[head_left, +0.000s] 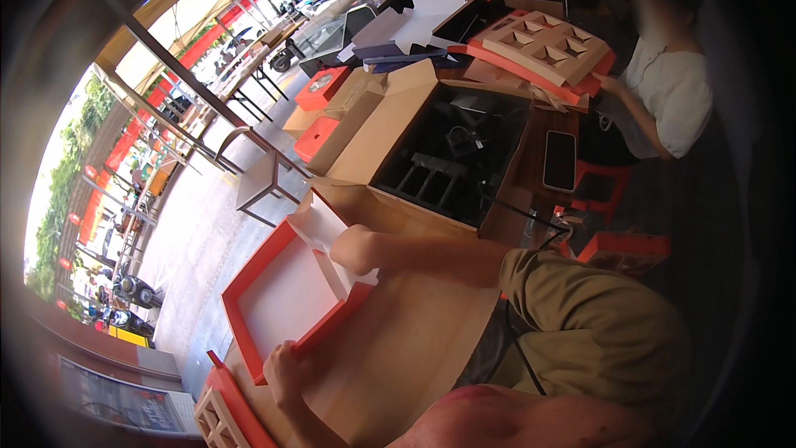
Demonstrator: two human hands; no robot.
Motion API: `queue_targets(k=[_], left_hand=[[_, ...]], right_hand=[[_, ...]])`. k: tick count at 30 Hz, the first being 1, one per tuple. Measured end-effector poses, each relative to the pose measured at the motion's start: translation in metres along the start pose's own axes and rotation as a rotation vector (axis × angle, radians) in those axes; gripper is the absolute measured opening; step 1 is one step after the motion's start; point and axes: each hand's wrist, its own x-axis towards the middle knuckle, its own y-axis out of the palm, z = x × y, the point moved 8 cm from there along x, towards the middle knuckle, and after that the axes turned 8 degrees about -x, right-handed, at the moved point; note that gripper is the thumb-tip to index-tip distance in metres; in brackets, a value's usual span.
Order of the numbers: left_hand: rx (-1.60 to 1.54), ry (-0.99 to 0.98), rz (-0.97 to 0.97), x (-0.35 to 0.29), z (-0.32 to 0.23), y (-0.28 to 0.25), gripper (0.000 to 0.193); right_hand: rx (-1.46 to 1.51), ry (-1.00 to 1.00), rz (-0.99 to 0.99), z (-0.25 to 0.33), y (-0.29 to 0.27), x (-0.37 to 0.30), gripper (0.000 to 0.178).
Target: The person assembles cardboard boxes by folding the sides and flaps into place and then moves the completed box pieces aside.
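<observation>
A shallow red box [286,286] with a white inside lies tilted on the wooden table. My left hand [284,371] is closed around the box's near edge, at its lower corner. At the opposite end, my right hand [355,250] presses against a raised white flap [315,222], with its fingers curled in and partly hidden. Beside my left hand stands another red box holding a cardboard insert [217,416] with square openings, cut off by the lower edge of the view.
Beyond my right hand stands an open brown carton [355,149] with black trays [448,158]. A phone [560,161] lies to its right. Farther back are red boxes and a divided cardboard insert [543,46], touched by a co-worker's hand [612,87]. A stool [267,182] stands past the table.
</observation>
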Motion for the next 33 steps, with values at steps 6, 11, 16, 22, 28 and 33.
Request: queue_targets(k=[6,11,16,22,28,33], left_hand=[[-0.103,-0.025,0.003,-0.003,0.034,0.006,0.023],[-0.093,-0.044,0.137,0.003,0.001,0.016,0.026],[-0.24,-0.115,0.221,0.001,0.004,0.021,0.045],[-0.413,-0.207,0.233,0.0,0.018,0.027,0.067],[-0.444,-0.223,0.322,0.0,0.018,0.039,0.068],[-0.451,-0.208,0.331,0.001,0.01,0.041,0.069]], right_hand=[[-0.036,0.168,0.151,-0.023,0.021,0.016,0.025],[0.165,0.261,0.033,-0.04,0.049,0.04,0.043],[0.285,0.274,-0.024,-0.04,0.039,0.031,0.057],[0.493,0.208,0.013,-0.025,0.01,0.009,0.072],[0.268,0.017,0.035,0.016,0.002,0.0,0.082],[-0.109,-0.137,-0.713,0.047,-0.015,-0.004,0.071]])
